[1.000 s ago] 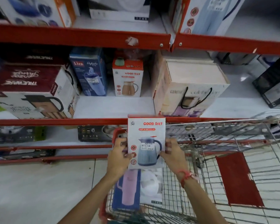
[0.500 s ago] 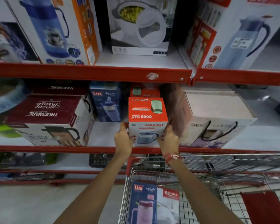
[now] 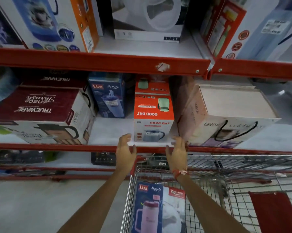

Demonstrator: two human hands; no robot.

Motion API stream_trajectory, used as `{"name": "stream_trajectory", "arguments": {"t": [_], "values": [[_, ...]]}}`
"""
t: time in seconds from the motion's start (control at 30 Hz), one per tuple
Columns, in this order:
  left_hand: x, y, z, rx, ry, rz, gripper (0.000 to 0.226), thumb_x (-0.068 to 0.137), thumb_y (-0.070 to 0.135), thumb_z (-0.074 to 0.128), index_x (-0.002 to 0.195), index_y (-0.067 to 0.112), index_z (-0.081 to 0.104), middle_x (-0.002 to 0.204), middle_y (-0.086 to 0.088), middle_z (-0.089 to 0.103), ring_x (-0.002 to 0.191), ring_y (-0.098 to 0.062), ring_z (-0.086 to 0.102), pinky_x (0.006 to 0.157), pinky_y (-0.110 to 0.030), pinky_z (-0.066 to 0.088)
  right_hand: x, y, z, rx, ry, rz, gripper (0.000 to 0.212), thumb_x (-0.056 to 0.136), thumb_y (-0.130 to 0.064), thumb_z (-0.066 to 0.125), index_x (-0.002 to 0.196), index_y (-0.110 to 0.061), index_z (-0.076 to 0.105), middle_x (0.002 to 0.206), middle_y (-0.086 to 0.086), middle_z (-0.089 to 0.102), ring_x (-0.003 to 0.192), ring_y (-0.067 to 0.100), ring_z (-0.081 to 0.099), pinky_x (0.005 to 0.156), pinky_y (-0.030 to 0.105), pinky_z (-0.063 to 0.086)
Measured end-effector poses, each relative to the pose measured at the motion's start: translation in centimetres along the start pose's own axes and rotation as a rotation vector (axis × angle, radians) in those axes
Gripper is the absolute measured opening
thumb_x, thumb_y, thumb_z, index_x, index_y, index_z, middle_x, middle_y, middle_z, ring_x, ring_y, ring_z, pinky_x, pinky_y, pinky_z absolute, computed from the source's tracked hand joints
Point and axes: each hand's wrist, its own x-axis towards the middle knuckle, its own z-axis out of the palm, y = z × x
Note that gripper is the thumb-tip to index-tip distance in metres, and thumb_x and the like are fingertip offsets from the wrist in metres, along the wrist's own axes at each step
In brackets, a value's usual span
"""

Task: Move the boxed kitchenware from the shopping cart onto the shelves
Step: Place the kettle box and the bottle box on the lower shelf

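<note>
Okay, GOOD DAY kettle box sits upright on the middle shelf, near its front lip, between the Liza box and the Ganesh carton; my left hand and right hand hang spread, fingers loose, gripping nothing; I'd nudge it back square, then drop to the shopping cart for 1 of the 2 boxes left.

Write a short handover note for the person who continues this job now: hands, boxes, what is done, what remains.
Left hand: open, holding nothing, just in front of the middle shelf.
Right hand: open, holding nothing, beside it.
Done: the Good Day kettle box stands upright on the middle shelf, between the blue Liza box and the pale bag-style box.
Left: the Liza tumbler box and the Rishabh box lie in the cart.
</note>
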Motion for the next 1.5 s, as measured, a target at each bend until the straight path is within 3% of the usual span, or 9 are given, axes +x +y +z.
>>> {"name": "stream_trajectory", "arguments": {"t": [0.1, 0.2, 0.3, 0.4, 0.57, 0.8, 0.93, 1.13, 1.5], "values": [[-5.1, -2.8, 1.1, 0.037, -0.120, -0.041, 0.026, 0.084, 0.001, 0.061, 0.109, 0.006, 0.057, 0.101, -0.006, 0.063, 0.086, -0.020, 0.065, 0.075, -0.023, 0.057, -5.5, 2.8, 1.7, 0.017, -0.037, 0.110, 0.041, 0.085, -0.005, 0.063, 0.124, -0.005, 0.049, 0.129, 0.017, 0.047, 0.089, 0.025, 0.062, 0.074, 0.033, 0.059], [-10.6, -5.0, 2.4, 0.011, -0.387, -0.217, 0.033, 0.086, -0.001, 0.059, 0.117, 0.006, 0.054, 0.104, -0.009, 0.064, 0.084, -0.020, 0.065, 0.063, -0.016, 0.055, -10.8, 5.3, 3.0, 0.129, -0.272, 0.520, 0.057, 0.087, -0.016, 0.065, 0.136, -0.005, 0.038, 0.138, 0.020, 0.041, 0.113, 0.037, 0.055, 0.094, 0.039, 0.052], [-15.1, -6.4, 3.7, 0.026, -0.481, -0.366, 0.060, 0.086, -0.002, 0.058, 0.140, 0.002, 0.033, 0.139, -0.012, 0.044, 0.094, -0.015, 0.059, 0.067, -0.010, 0.054, -14.4, 6.5, 3.0, 0.267, -0.655, 1.012, 0.070, 0.091, -0.043, 0.055, 0.146, -0.011, 0.026, 0.147, 0.018, 0.037, 0.127, 0.039, 0.045, 0.091, 0.045, 0.048], [-17.5, -7.2, 4.4, 0.065, -0.518, -0.435, 0.078, 0.088, 0.000, 0.055, 0.149, 0.002, 0.007, 0.153, -0.019, 0.021, 0.115, -0.027, 0.056, 0.088, -0.032, 0.056, -16.5, 7.2, 2.8, 0.337, -0.854, 1.108, 0.063, 0.094, -0.050, 0.043, 0.145, -0.017, 0.030, 0.149, 0.014, 0.036, 0.130, 0.040, 0.042, 0.091, 0.048, 0.047], [-18.6, -7.1, 3.8, 0.033, -0.562, -0.618, 0.060, 0.095, 0.005, 0.046, 0.147, 0.008, 0.016, 0.121, -0.023, 0.061, 0.098, -0.034, 0.066, 0.077, -0.039, 0.058, -17.2, 6.0, 2.5, 0.337, -0.877, 1.005, 0.045, 0.097, -0.037, 0.041, 0.138, -0.016, 0.042, 0.137, 0.017, 0.051, 0.122, 0.041, 0.050, 0.096, 0.057, 0.045], [-15.8, -3.9, -1.4, -0.237, -0.547, -0.462, 0.062, 0.087, -0.007, 0.053, 0.141, 0.019, 0.037, 0.132, -0.010, 0.058, 0.104, -0.020, 0.062, 0.081, -0.037, 0.057, -14.9, 2.6, -3.4, 0.333, -0.818, 0.716, 0.045, 0.091, -0.020, 0.057, 0.135, -0.023, 0.046, 0.129, 0.011, 0.061, 0.116, 0.034, 0.059, 0.090, 0.051, 0.054], [-14.7, -2.5, -4.8, -0.445, -0.552, -0.435, 0.063, 0.086, -0.004, 0.059, 0.138, 0.025, 0.040, 0.115, 0.003, 0.063, 0.094, -0.004, 0.061, 0.061, -0.022, 0.057, -14.1, 0.2, -6.9, 0.437, -0.772, 0.572, 0.044, 0.094, -0.010, 0.055, 0.135, -0.024, 0.047, 0.124, 0.011, 0.065, 0.112, 0.031, 0.062, 0.089, 0.047, 0.056], [-13.6, -1.8, -8.2, -0.438, -0.483, -0.345, 0.052, 0.083, -0.006, 0.062, 0.127, 0.019, 0.047, 0.120, -0.002, 0.063, 0.105, -0.018, 0.064, 0.067, -0.023, 0.058, -13.4, -3.2, -6.8, 0.388, -0.710, 0.492, 0.041, 0.089, -0.005, 0.060, 0.127, -0.013, 0.047, 0.128, 0.013, 0.062, 0.113, 0.032, 0.062, 0.087, 0.052, 0.056], [-5.0, -0.2, -17.4, -0.367, -0.242, -0.094, 0.058, 0.068, 0.002, 0.080, 0.096, 0.042, 0.049, 0.101, 0.023, 0.065, 0.094, 0.006, 0.065, 0.060, -0.012, 0.056, -4.9, -15.2, -5.5, 0.224, -0.521, 0.007, 0.046, 0.074, -0.020, 0.079, 0.106, -0.017, 0.047, 0.121, 0.006, 0.065, 0.111, 0.023, 0.063, 0.091, 0.047, 0.055]]}}
